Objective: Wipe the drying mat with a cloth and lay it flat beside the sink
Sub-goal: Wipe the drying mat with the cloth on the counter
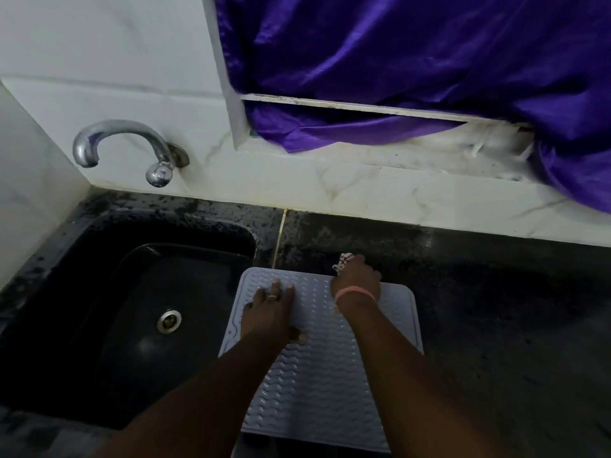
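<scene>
Mat: pale grey drying mat [325,385] lies flat on the dark counter [496,309], just right of the black sink [99,292], its left edge reaching the sink's rim.
Left hand [269,314]: open, palm down, fingers spread, pressing the mat.
Right hand [357,279]: at the mat's far edge, fingers closed around a bunched patterned cloth [342,261].
Wall: chrome tap [122,143] above the sink; purple curtain [413,61] to its right.
</scene>
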Available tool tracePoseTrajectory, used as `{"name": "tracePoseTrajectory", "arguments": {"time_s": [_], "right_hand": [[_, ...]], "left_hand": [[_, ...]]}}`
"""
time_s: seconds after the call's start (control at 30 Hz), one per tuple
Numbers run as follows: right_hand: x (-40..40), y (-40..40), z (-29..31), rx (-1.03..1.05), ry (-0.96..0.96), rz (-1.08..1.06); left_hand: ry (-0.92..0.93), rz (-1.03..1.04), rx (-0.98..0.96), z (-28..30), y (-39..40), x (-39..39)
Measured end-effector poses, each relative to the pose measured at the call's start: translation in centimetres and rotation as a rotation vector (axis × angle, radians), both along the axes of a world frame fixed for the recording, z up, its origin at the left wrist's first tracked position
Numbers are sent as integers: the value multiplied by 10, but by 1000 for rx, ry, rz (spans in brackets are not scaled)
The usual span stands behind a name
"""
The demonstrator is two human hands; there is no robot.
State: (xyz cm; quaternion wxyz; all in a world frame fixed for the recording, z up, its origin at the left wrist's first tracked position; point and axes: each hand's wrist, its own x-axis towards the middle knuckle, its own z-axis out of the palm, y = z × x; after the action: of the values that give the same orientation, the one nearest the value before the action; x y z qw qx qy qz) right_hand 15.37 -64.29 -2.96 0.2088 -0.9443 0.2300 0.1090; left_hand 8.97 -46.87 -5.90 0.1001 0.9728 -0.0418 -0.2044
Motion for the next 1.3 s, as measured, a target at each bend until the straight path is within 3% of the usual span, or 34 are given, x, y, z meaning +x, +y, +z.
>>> {"name": "tracePoseTrajectory", "arguments": {"time_s": [0.13,0.23,0.33,0.4,0.5,0.67,0.8,0.93,1.0,1.07,1.13,1.23,1.3], "right_hand": [[6,54,3,21,0,35],[9,95,2,32,-13,75],[11,132,-2,5,-28,98],[13,151,-5,-24,-38,102],[16,172,-4,-75,-38,121],[10,217,-8,-130,-58,245],[-5,242,-19,-170,-98,490],[-11,247,-18,151,67,618],[-4,240,-14,308,10,448],[5,225,-8,255,-168,284],[10,206,-7,67,-231,267],[7,199,-9,-122,-134,497],[1,203,-13,-124,-67,666]], "left_hand": [[-31,29,-73,-7,7,-1],[-61,51,-230,-16,16,-5],[-203,269,-634,-18,42,-16],[-238,458,-657,-15,69,-18],[-162,761,-740,-24,99,-16],[163,1164,-1258,-35,111,-18],[341,1342,-1511,-37,120,-28],[429,1310,-1504,-45,128,-43],[474,1316,-1551,-42,130,-49],[493,1322,-1613,-37,135,-50],[502,1320,-1605,-36,138,-51],[486,1227,-1585,-38,138,-50],[485,1213,-1557,-38,135,-48]]}}
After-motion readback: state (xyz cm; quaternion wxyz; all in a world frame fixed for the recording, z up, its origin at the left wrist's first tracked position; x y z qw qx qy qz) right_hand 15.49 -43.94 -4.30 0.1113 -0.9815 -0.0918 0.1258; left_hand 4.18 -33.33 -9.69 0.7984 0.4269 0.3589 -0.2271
